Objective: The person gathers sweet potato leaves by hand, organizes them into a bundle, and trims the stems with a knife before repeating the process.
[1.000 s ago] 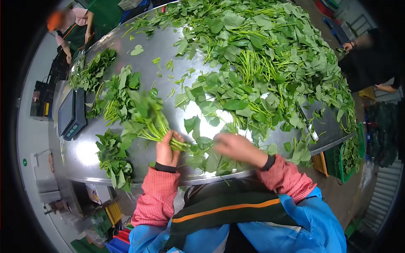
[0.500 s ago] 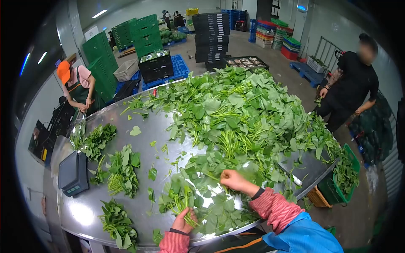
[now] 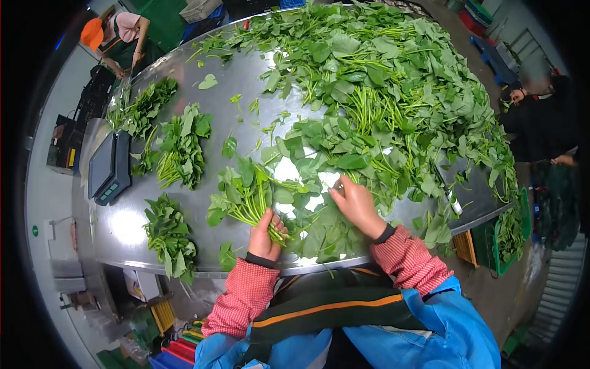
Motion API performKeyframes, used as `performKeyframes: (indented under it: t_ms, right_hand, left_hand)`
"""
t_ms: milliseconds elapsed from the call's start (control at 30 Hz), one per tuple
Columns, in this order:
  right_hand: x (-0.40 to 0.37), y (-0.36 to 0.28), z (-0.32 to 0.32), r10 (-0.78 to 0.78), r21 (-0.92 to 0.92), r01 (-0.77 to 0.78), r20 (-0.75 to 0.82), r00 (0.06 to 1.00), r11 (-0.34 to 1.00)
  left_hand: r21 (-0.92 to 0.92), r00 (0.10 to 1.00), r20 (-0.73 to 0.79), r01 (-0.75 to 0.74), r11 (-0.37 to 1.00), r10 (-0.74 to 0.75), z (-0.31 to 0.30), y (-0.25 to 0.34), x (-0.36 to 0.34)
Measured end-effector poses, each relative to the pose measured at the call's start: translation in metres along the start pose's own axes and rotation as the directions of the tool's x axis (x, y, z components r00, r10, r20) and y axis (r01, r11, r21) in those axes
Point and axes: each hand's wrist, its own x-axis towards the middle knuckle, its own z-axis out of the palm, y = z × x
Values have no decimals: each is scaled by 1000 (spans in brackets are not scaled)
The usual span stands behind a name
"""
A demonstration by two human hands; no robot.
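In the head view, my left hand is closed round the stems of a bunch of leafy greens, whose leaves point up and to the left. My right hand hovers at the near edge of a big heap of the same greens. Its thumb and fingers are pinched together; whether a stem lies between them is hidden. Loose leaves lie flat on the metal table between my hands. Three gathered bunches rest at the left, including one nearest me and one beyond it.
A digital scale stands at the table's left side. A co-worker in an orange cap handles greens at the far left corner. Another person in black stands at the right, near a green crate of greens. A white-ended tool lies by the right edge.
The view has tilted downward, so the table appears higher and my apron shows. My right hand has moved off the greens it was touching; my left hand still grips its bunch.
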Motion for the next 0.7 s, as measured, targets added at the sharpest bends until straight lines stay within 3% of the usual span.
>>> performKeyframes:
  t_ms: [67, 167, 200, 300, 333, 433, 467, 533, 600, 700]
  right_hand:
    - [11, -2, 9, -58, -134, 52, -45, 997, 990]
    - [23, 22, 30, -156, -401, 195, 127, 980, 895]
    - [24, 23, 33, -84, -414, 145, 163, 983, 899]
    - [28, -34, 3, -197, -216, 186, -33, 980, 959]
    - [33, -50, 1, -250, -78, 246, -52, 967, 966]
    - [54, -73, 27, -382, 45, 386, -72, 921, 922]
    - [57, -71, 39, -374, -34, 374, -4, 927, 927]
    - [62, -56, 74, -341, -186, 362, 134, 930, 913]
    - [64, -41, 94, -427, -238, 441, 109, 898, 866]
    - [58, -58, 73, -524, -251, 522, 65, 849, 815]
  left_hand:
    - [56, 989, -68, -130, 990, 134, 8, 5, 0]
    - [166, 942, -85, -308, 937, 324, 27, 26, -6]
    - [155, 950, -58, -297, 942, 308, 26, 33, -7]
    - [158, 974, 6, -226, 961, 228, 19, 41, -8]
    - [172, 983, 25, -183, 968, 182, 18, 40, -9]
    - [166, 993, 55, -108, 980, 100, 22, 28, -15]
    - [164, 992, 74, -115, 980, 104, 22, 26, -15]
    - [176, 987, 38, -163, 971, 159, 27, 32, -18]
    - [204, 968, 6, -245, 948, 249, 21, 45, -18]
    - [474, 847, 56, -488, 733, 528, -1, 74, -10]
